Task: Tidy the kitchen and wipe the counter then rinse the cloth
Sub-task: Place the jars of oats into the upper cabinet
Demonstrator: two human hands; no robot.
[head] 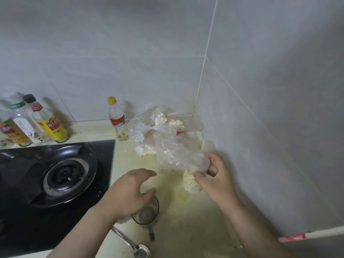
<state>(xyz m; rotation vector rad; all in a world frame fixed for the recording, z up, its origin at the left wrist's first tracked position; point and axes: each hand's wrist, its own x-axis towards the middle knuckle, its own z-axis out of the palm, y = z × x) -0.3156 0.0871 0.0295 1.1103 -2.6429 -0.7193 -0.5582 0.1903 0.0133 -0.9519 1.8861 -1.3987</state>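
Observation:
A clear plastic bag (162, 138) with crumpled white tissues inside lies in the counter's back corner. My right hand (216, 177) pinches the bag's near end over a clear cup of pale grains (190, 183) that lies on the stained yellowish counter (186, 216). My left hand (128, 192) hovers with fingers spread just above a small dark strainer (147, 213), holding nothing. A crumpled tissue (142, 150) lies on the counter beside the bag. No cloth is in view.
A black gas stove (55, 175) fills the left. Several sauce and oil bottles (33, 123) stand behind it, and an empty yellow-capped bottle (117, 120) stands by the wall. A metal spoon (137, 248) lies at the front edge. Tiled walls close the corner.

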